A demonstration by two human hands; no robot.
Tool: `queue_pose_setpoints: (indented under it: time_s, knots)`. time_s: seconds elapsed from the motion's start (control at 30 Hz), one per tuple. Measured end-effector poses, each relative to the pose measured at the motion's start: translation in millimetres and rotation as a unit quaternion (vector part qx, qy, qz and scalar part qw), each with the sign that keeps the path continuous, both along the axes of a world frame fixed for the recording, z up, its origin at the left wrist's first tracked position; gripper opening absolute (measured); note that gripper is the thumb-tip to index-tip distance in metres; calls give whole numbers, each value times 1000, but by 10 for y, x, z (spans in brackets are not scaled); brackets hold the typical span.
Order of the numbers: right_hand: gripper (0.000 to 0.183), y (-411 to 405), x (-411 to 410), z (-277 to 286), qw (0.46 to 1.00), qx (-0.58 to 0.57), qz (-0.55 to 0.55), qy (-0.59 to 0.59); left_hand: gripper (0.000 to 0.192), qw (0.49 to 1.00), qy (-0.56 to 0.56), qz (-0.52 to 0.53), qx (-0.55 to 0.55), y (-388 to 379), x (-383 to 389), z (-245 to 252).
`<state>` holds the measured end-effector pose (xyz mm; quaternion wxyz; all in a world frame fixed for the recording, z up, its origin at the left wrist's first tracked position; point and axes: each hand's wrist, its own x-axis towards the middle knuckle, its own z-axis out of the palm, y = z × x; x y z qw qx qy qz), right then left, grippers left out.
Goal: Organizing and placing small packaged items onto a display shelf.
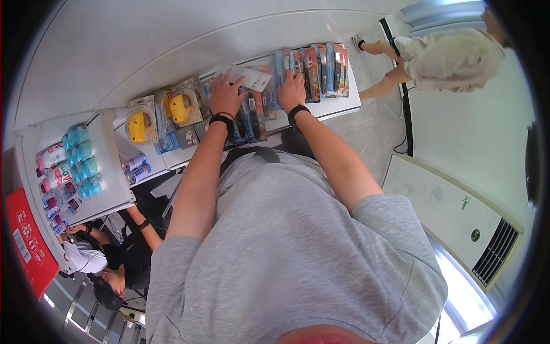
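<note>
A white, flat package (256,79) bearing print lies tilted under the fingers and thumb of my left hand (227,98), which grips its near side. Beneath that hand are blister-packed tools with black handles (253,115) on blue and orange cards. My right hand (292,89) rests with curled fingers at the left end of a row of similar blister packs (310,69). Whether those fingers pinch a pack is hidden by the hand itself. Both hands are over a white shelf (339,105), and each wrist wears a black band.
Left of my hands lie yellow items in clear packaging (181,108) and dark boxes (186,136). Farther left stand turquoise-capped bottles (88,167) and a red box (30,245). A seated person (133,253) is at lower left; another person's legs (386,81) are at upper right.
</note>
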<state>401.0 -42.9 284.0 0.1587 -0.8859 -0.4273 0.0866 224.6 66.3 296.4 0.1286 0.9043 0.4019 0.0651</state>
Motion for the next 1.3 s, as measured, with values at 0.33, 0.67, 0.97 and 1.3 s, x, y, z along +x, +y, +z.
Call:
queue_pose_setpoints:
  time_s: [0.33, 0.67, 0.97, 1.3]
  knots:
    - [41, 70, 122, 78, 986, -140, -43, 77, 44, 995, 85, -38, -31, 1, 444, -126]
    - [42, -274, 1078, 304, 997, 53, -26, -46, 29, 994, -102, -20, 26, -4, 237, 399]
    - [73, -88, 2312, -271, 998, -23, 51, 19, 30, 941, -234, 143, -198, -589, -79, 528]
    - [69, -295, 1921, -342, 998, 14, 65, -17, 36, 870, -285, 251, -314, -833, -83, 444]
